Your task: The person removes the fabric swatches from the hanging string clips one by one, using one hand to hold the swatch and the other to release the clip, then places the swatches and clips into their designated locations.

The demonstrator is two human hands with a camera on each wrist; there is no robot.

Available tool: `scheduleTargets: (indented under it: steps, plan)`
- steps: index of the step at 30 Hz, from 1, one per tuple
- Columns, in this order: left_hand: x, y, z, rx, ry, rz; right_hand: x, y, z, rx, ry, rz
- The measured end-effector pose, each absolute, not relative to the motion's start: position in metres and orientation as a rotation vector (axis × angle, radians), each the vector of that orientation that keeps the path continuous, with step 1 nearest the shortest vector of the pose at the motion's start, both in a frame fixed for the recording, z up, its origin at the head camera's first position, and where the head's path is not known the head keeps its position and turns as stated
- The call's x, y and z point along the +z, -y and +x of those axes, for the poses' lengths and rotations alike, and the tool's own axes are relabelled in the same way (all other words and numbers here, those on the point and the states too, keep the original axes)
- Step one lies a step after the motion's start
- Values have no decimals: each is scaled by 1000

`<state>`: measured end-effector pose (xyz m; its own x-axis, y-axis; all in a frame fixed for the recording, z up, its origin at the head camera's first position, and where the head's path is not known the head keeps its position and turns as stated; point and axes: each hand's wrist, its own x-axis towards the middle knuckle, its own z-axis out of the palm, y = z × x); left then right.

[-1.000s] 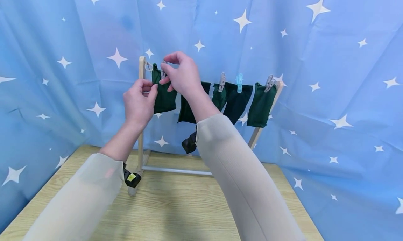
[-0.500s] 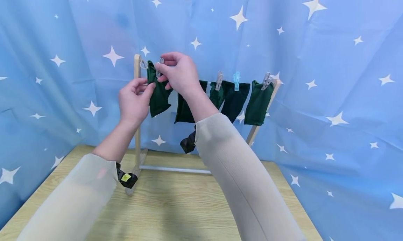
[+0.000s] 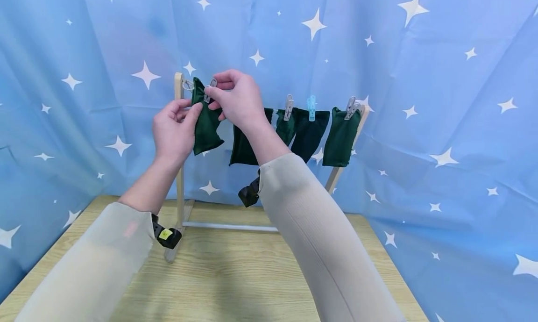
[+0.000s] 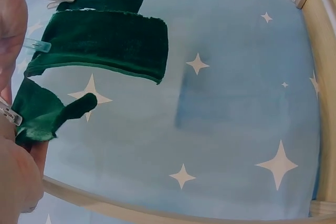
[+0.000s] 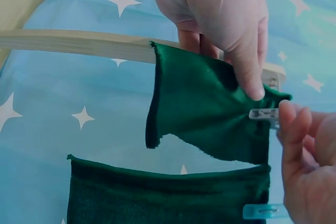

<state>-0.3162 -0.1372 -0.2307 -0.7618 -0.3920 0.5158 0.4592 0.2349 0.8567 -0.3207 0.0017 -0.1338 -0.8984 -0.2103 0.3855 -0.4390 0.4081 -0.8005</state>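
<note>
The counter (image 3: 252,275) lies nearest, with both hands raised above it. The left hand (image 3: 173,128) pinches the cloth (image 3: 206,128), thumb in front, close to its upper left edge. The right hand (image 3: 241,95) holds a grey peg (image 5: 262,114) by its outer end between thumb and finger; the peg's other end lies on the cloth, which puckers there. The step looks like working the peg at the top of this cloth; whether it is being fixed or freed, I cannot tell. The next move probably calls for careful pressure on the peg while the left hand steadies the cloth, since its lower part dangles loosely.

The cloth is at the left end of the rack, beside the left post (image 3: 180,186). To the right, a neighbouring cloth (image 5: 163,198) hangs by a blue peg (image 5: 262,211), and the far right cloth (image 3: 341,139) hangs near the other post. The starry curtain (image 3: 420,79) is behind.

Compared with a second ago, the peg leans more, and the cloth's bottom edge, nearly level then, is now uneven. The pegged cloths hang as they did.
</note>
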Motion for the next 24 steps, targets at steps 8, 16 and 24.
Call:
scheduleTargets:
  steps: [8,16,24]
  plan:
    - [-226,138,-315,-1570,1848,-35,-136,-3,-317,1472,2408,545]
    - [-224,142,-310,-1661,1863,-56,-138,-6,-314,1500,2342,509]
    - [-224,149,-305,-1719,1892,-62,-140,-15,-315,1525,2259,507]
